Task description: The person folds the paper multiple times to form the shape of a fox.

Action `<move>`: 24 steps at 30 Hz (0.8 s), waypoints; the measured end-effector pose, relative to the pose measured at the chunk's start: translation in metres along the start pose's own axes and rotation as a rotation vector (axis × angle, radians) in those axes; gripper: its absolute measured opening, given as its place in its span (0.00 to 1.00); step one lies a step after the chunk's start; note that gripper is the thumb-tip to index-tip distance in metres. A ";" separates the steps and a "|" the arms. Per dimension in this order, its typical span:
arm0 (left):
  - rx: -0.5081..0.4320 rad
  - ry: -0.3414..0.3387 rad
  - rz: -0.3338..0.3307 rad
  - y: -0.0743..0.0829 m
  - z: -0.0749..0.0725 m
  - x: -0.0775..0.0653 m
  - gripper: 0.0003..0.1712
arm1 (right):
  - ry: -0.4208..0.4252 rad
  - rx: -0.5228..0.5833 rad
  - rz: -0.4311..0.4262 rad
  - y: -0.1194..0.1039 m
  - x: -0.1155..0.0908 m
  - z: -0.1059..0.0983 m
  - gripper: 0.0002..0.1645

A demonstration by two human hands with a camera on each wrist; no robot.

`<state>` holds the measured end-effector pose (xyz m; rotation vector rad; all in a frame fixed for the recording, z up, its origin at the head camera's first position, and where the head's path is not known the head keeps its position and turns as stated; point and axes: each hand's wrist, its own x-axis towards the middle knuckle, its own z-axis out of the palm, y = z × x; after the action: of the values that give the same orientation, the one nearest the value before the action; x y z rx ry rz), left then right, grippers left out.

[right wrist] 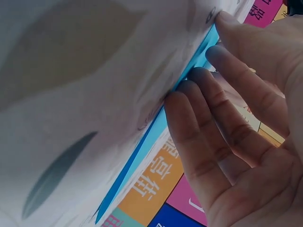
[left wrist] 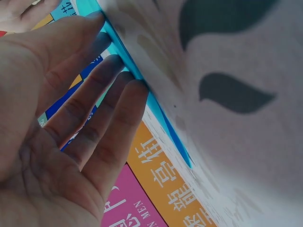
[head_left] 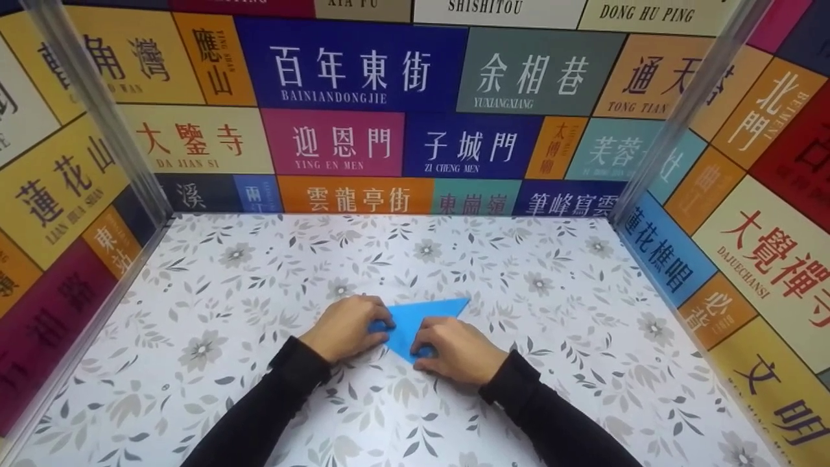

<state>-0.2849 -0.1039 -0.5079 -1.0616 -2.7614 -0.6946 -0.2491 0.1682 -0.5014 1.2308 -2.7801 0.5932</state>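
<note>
Paper (head_left: pixel 407 322), blue and folded, lies beneath the loosely spread fingertips of the left hand (head_left: pixel 349 328) and right hand (head_left: pixel 459 350), and could slip askew if one side pressed harder, though from here I can't quite tell whether either thumb pinches it.

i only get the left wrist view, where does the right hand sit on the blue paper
Observer: In the head view, the right hand lies over the right-hand edge of the blue paper.
Operator: ok and what outline does the paper make from above
Observer: Roughly a triangle, with one sharp corner pointing away from the person and to the right.
Operator: any sleeve touching it
Observer: No, the black left sleeve and the black right sleeve both stay apart from it.
</note>
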 end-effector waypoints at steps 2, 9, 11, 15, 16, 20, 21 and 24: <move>0.005 0.004 0.001 0.000 0.000 0.000 0.11 | 0.000 -0.005 0.003 0.000 0.000 0.000 0.11; 0.015 0.028 0.019 0.001 0.000 0.002 0.10 | 0.007 -0.033 0.009 -0.003 -0.001 0.001 0.09; 0.018 0.032 0.019 0.001 0.000 0.001 0.10 | 0.004 -0.035 0.010 -0.004 -0.001 0.001 0.09; 0.021 0.033 0.019 0.000 0.001 0.000 0.10 | -0.007 -0.036 0.020 -0.005 -0.002 0.002 0.10; 0.021 0.033 0.019 0.000 0.001 0.000 0.10 | -0.008 -0.036 0.021 -0.005 -0.002 0.002 0.10; 0.016 0.026 0.010 0.000 0.001 0.000 0.10 | -0.011 -0.035 0.024 -0.005 -0.001 0.001 0.10; 0.015 0.024 0.007 0.000 0.001 0.000 0.10 | -0.012 -0.033 0.025 -0.005 -0.001 0.001 0.10; 0.013 0.019 0.004 0.000 0.000 -0.001 0.10 | -0.013 -0.027 0.029 -0.006 -0.001 0.001 0.10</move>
<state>-0.2842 -0.1037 -0.5083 -1.0520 -2.7431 -0.6822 -0.2440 0.1648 -0.5006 1.1962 -2.8114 0.5492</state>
